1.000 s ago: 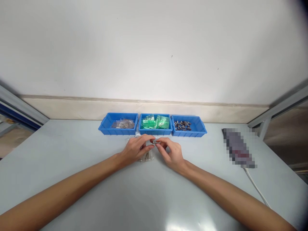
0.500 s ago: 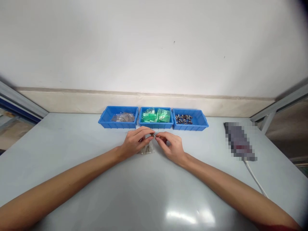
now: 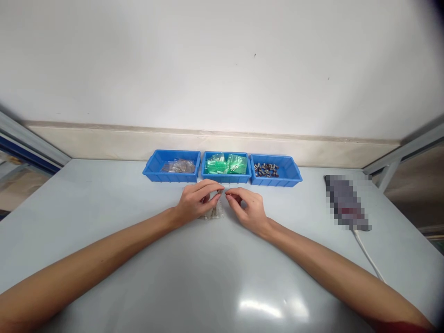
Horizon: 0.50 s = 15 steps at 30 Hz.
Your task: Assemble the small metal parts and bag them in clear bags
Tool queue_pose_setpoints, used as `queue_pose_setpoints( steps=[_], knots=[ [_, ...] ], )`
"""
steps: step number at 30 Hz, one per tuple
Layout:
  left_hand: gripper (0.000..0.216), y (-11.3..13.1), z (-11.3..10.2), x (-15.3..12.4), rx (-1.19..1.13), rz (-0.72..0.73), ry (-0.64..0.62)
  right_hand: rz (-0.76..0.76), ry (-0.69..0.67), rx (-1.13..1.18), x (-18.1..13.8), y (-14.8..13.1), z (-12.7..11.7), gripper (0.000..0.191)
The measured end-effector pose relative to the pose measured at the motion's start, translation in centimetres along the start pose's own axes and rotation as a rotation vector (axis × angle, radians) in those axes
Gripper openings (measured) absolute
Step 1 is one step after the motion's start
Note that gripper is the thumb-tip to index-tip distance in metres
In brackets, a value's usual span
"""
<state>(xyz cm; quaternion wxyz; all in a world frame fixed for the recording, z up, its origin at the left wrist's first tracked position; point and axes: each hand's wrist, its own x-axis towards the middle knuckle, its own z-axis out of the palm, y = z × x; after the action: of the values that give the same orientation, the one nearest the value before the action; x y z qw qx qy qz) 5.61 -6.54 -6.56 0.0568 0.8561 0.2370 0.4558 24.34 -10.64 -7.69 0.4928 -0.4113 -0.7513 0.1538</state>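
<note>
My left hand [image 3: 197, 201] pinches a small metal piece, perhaps a screw [image 3: 219, 191], between its fingertips. My right hand [image 3: 248, 210] has thumb and forefinger closed, just right of that piece and not touching it. Below my left hand, a clear plastic bag of long metal screws [image 3: 214, 213] lies on the table, partly hidden by the hand. Three blue plastic bins stand beyond my hands: one with a clear bag of brownish parts [image 3: 172, 177], one with green bags [image 3: 225, 179], and one with loose dark metal fittings [image 3: 276, 183].
The pale grey table [image 3: 104, 199] meets a beige skirting and white wall at the back. A pixelated, blurred flat object [image 3: 345, 202] lies at the right, with a white cable [image 3: 367, 254] running from it over the table's edge.
My hands have drawn slightly apart, and the small metal piece now sits in my left fingertips only. The whole scene has shifted slightly upward in view as my head moved.
</note>
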Motion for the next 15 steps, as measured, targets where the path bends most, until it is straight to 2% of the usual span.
queue_pose_setpoints(
  steps=[7,15],
  knots=[
    [0.024,-0.39,0.09,-0.15,-0.052,0.027,-0.016,0.005,0.0,-0.012,-0.01,-0.09,0.0,0.015],
    [0.02,-0.67,0.22,-0.73,-0.101,-0.045,-0.02,-0.017,0.024,0.017,0.04,-0.04,0.09,0.022]
  ],
)
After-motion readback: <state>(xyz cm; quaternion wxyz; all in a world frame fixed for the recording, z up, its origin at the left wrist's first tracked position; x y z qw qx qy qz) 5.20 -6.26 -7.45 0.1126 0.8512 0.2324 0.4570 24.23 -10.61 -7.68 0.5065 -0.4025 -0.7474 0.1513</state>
